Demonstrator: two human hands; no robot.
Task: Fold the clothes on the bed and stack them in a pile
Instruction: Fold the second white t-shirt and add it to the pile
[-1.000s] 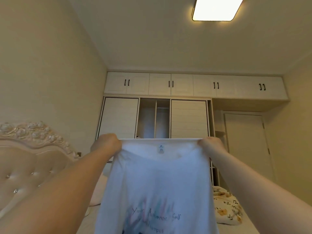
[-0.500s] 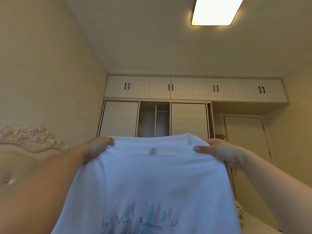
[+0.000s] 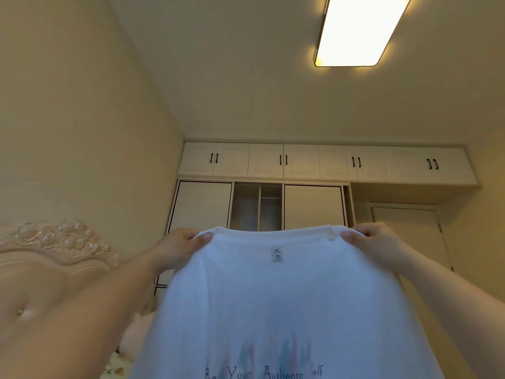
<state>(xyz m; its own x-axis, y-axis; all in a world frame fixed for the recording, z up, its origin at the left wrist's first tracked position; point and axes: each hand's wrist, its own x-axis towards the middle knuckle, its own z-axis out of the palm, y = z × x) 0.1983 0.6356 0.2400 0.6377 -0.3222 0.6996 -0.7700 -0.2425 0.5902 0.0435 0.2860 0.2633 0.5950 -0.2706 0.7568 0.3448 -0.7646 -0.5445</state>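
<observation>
I have the white T-shirt (image 3: 287,305) held up in the air in front of me, one shoulder in each hand. My left hand (image 3: 179,248) pinches the cloth at the left shoulder seam, thumb on top and the fingers curled behind; my right hand (image 3: 374,248) does the same at the right shoulder, fingers (image 3: 348,236) pressed onto the collar's edge. Both grips are closed on the fabric. The neckline is stretched between my hands, the size label (image 3: 278,254) faces me just under the collar, and the body hangs down past the bottom of the view, with printed lettering showing through near the lower edge.

As for progress — I judge I am at the very start of this garment. It is spread and hanging straight, but no fold has been made in it yet. It must go down flat on the bed, have its sleeves and sides turned in, be folded over, and then go on the pile. Whether any pile exists, or how many clothes remain, I cannot tell — the shirt and my arms hide the mattress, and only the headboard (image 3: 54,250) shows at the left, with the wardrobe (image 3: 311,206) beyond.
</observation>
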